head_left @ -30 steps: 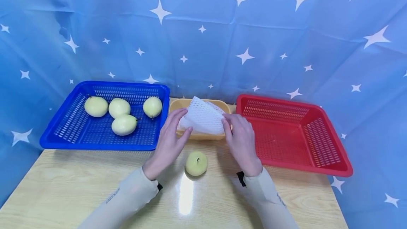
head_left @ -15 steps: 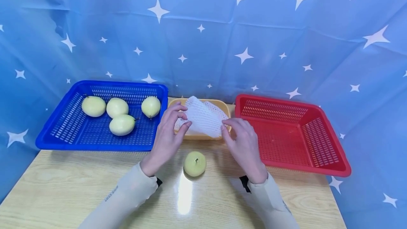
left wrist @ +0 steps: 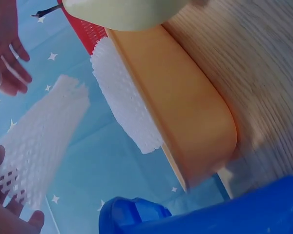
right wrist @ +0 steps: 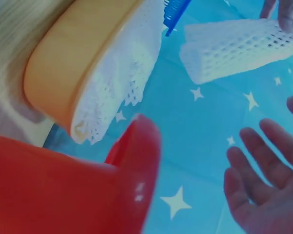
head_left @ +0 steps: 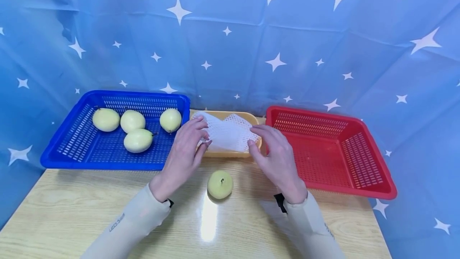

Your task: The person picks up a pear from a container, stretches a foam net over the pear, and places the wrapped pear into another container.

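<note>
A white foam net sleeve (head_left: 217,130) hangs above the yellow tray (head_left: 230,154), pinched at its left end by the fingers and thumb of my left hand (head_left: 182,151). The left wrist view shows this sleeve (left wrist: 44,139) flattened, its far end pointing up toward the other hand. To the right, my right hand (head_left: 276,153) is spread with slightly bent fingers; in the right wrist view a gap separates it from the sleeve (right wrist: 234,51). More foam netting (left wrist: 122,97) lies in the tray, sticking out over its rim. One pale green pear (head_left: 220,185) sits on the table between the forearms, stem up.
At the left stands a blue basket (head_left: 108,166) holding several pears (head_left: 138,140). A red basket (head_left: 332,189) stands at the right, its bare floor showing. All rest on a light wooden table (head_left: 244,227) before a blue star-patterned curtain (head_left: 223,7).
The left hand has drawn the sleeve slightly leftward. My right fingers, at the sleeve's right edge earlier, have come off it and spread. The pears and baskets stay in place.
</note>
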Available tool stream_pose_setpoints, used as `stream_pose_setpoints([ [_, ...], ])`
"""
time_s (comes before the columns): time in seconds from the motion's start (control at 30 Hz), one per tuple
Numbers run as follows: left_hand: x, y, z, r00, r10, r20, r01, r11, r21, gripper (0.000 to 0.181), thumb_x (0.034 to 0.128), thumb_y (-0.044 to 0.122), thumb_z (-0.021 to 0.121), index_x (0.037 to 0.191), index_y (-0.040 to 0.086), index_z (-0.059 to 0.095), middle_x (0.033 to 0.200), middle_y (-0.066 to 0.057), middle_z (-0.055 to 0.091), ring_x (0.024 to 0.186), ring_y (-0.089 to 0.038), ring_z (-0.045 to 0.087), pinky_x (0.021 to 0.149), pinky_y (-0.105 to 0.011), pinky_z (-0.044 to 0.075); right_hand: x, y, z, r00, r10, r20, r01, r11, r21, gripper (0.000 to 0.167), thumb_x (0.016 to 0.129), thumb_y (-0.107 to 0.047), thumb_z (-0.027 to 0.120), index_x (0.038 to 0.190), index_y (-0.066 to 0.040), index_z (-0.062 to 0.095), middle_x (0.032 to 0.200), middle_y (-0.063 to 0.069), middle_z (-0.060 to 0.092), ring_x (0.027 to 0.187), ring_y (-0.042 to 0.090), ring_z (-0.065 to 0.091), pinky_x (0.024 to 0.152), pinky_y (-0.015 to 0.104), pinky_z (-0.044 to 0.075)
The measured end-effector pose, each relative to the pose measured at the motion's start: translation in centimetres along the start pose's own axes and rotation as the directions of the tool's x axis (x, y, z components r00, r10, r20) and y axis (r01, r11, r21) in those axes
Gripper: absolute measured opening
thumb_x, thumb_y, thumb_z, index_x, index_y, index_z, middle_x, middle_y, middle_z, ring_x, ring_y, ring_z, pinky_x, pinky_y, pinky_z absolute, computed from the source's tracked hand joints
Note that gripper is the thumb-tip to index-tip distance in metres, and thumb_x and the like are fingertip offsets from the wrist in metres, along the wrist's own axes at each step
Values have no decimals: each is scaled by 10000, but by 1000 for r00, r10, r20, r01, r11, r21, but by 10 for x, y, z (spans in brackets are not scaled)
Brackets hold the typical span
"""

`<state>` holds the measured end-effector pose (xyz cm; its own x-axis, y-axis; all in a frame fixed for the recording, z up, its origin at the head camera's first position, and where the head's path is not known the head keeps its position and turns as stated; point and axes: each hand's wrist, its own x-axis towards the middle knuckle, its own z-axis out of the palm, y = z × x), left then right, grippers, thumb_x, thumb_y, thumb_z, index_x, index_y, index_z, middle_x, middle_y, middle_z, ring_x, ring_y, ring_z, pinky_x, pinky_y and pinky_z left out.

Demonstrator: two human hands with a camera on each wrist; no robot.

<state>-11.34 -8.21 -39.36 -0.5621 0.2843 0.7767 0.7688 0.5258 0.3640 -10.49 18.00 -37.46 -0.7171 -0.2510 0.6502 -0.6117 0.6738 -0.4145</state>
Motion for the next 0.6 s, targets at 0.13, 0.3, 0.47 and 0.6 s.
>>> stream_pose_setpoints([
  [0.13,0,-1,-3,990,123,74,-123,992,-12,129,919,-27,689,1002,47,622,1225,-152,664,1308,-379,550,1176,-512,361,5,-3,0,995,-91,40,89,995,38,440,900,-143,759,1310,-11,672,1398,167,625,1355,341,532,1124,521,430],
  [0.3,1,0,-8,956,226,190,-211,973,-95,42,1002,91,651,1038,84,630,1233,-121,651,1298,-359,545,1170,-516,373,8,-7,3,969,-216,116,203,972,117,610,879,-62,707,1461,-3,535,1548,189,490,1499,394,343,1226,513,287],
  [0.47,1,-2,-10,943,235,237,-203,967,-152,132,1084,204,544,1052,120,641,1248,-118,600,1268,-345,546,1156,-488,388,10,-12,9,929,-309,202,274,944,186,712,846,81,636,1526,-39,466,1574,138,475,1498,391,345,1211,521,315],
  [0.6,1,-2,-10,945,224,239,-195,971,-141,33,1014,120,654,1042,136,648,1239,-122,582,1219,-341,560,1099,-491,432,9,-13,15,903,-373,212,337,923,188,683,823,114,656,1476,-40,532,1499,131,562,1461,394,411,1178,541,365],
])
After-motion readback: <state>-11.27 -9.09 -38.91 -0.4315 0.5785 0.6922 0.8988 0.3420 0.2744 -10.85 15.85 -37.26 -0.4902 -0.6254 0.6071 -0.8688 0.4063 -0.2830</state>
